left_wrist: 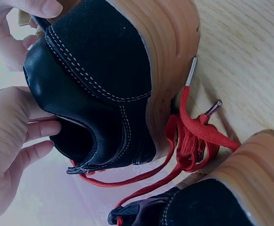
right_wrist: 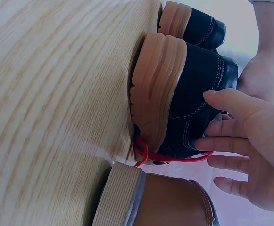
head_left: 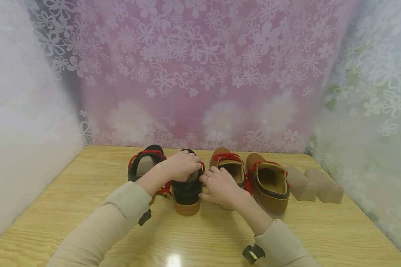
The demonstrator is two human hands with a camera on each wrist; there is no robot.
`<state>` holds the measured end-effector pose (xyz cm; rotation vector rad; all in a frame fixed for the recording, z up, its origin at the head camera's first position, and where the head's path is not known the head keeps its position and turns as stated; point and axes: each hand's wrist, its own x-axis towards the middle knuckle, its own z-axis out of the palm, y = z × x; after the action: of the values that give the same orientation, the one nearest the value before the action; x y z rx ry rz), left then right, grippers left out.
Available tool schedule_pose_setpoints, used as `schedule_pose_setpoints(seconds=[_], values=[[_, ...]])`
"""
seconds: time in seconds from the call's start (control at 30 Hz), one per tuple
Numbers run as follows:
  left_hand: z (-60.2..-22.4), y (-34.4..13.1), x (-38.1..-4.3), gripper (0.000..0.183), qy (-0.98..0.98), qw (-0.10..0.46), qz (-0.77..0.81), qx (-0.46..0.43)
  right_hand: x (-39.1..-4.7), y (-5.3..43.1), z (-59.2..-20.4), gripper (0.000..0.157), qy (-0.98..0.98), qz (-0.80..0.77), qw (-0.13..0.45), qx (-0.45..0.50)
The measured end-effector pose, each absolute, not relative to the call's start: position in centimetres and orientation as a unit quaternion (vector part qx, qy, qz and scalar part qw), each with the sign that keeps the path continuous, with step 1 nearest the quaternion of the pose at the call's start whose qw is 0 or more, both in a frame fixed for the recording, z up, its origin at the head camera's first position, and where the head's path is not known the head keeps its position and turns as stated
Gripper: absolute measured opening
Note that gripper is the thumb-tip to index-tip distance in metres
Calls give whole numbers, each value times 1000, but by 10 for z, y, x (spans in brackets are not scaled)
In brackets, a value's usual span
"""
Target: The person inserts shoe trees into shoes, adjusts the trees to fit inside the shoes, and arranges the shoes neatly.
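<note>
A black shoe (head_left: 187, 194) with a tan sole and red laces stands heel toward me. My left hand (head_left: 183, 165) reaches over its opening, and in the left wrist view the fingertips (left_wrist: 49, 128) lie at the collar, part of the hand hidden behind it. From the right, my right hand (head_left: 220, 185) holds the collar, thumb (right_wrist: 214, 96) against the outer side and fingers at the rim. Something greyish shows inside the opening beneath the left hand. Left of it stands the matching black shoe (head_left: 132, 172), with a beige insert (head_left: 145, 165) in its opening.
Two brown shoes stand to the right, one (head_left: 219, 152) partly behind my right hand and the other (head_left: 269, 194) beside it. Two beige inserts (head_left: 300, 184) lie at the far right on the wooden table (head_left: 200, 241). A pink flowered curtain (head_left: 194, 92) hangs behind.
</note>
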<state>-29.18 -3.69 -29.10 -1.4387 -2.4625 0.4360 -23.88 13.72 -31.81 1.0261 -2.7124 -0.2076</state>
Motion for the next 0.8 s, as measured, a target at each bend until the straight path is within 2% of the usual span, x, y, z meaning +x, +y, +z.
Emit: schedule_pose_setpoints(seconds=[0.3,0.8], values=[[-291,-36,-289,20,-852,110,156,-487,-238,137,-317,37,-927,-66,113,351],[-294,-38,-285,21,-828,186,232,-475,-236,137,-316,40,-928,-68,110,349]])
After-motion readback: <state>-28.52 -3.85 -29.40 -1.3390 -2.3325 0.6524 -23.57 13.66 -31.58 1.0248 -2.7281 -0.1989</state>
